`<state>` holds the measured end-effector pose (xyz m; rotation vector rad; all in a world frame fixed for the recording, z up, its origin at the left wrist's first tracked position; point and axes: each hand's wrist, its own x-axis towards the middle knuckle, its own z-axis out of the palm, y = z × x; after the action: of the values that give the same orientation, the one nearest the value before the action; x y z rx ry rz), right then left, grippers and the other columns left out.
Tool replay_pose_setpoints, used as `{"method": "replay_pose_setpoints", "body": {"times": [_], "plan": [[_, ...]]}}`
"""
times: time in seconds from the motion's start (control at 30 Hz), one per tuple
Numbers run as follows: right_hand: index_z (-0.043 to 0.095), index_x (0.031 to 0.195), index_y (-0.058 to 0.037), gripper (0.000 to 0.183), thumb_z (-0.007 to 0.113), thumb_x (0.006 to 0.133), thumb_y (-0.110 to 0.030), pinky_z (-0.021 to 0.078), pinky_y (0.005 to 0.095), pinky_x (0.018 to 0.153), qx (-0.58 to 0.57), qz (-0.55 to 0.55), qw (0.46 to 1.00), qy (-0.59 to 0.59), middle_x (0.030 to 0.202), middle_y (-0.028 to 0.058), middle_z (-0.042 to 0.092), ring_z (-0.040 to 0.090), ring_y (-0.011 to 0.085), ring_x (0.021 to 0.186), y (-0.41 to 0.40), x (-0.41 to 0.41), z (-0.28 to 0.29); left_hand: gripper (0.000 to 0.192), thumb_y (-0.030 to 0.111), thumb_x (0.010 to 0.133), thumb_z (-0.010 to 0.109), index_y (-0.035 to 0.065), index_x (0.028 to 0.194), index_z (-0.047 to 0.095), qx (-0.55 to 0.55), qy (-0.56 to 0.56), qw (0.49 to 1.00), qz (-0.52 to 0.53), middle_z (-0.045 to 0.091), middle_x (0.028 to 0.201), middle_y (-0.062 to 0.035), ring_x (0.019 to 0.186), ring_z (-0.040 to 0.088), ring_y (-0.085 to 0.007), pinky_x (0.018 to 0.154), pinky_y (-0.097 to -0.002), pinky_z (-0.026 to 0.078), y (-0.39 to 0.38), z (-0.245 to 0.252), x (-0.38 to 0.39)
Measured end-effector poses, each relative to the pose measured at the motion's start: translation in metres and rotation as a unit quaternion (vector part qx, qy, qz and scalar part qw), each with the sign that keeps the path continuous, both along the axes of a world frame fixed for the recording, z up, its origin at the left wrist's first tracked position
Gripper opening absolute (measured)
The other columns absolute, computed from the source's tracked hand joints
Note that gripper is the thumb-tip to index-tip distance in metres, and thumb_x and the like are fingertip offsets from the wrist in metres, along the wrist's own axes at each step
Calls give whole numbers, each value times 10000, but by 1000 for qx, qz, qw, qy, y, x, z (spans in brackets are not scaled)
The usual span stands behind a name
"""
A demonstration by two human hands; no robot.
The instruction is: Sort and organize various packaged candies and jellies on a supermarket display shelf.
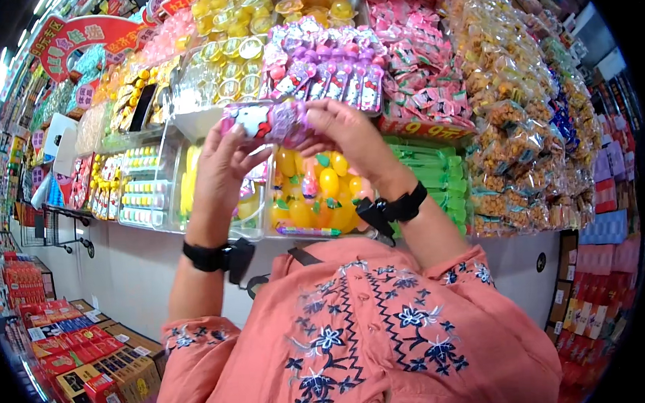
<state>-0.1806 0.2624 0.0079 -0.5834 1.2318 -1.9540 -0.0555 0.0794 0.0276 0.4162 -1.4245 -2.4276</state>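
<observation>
Between both hands is a pink and purple candy package [266, 123] with a cartoon cat on it, held level above the display. My left hand [227, 152] grips its left end, thumb on the printed face. The fingers of my right hand [338, 127] are at its right end. Just beyond it, a bin of similar cat-printed packages [330, 83] with purple and pink tops borders pink wrapped candies [422, 59]. Below the hands sits a clear bin of yellow fruit-shaped containers [329, 182] with green leaves.
Yellow jelly cups [231, 69] fill trays at the upper left. Bagged brown snacks [508, 137] are heaped at the right, beside green plastic-wrapped items [436, 173]. A black wire cart [45, 227] stands at the far left. Red boxes [61, 335] are stacked at the lower left.
</observation>
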Motion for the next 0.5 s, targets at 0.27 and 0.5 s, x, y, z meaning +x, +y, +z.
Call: {"method": "replay_pose_setpoints", "body": {"times": [0.27,0.5], "plan": [[560,1037,-36,365,584,928,-384,534,230,589,47,-50,997,26,838,25,598,628,107,685,51,-27,1,322,285,958,532,22,1144,534,39,-3,999,-31,620,1044,-78,949,653,-216,753,-339,591,43,-19,-25],[560,1056,-31,327,599,927,-329,529,221,580,32,-85,995,33,819,20,593,626,106,675,77,-37,-7,283,282,955,539,31,1083,565,73,-27,996,-40,642,979,-72,913,662,-196,736,-326,593,66,-26,-41]]}}
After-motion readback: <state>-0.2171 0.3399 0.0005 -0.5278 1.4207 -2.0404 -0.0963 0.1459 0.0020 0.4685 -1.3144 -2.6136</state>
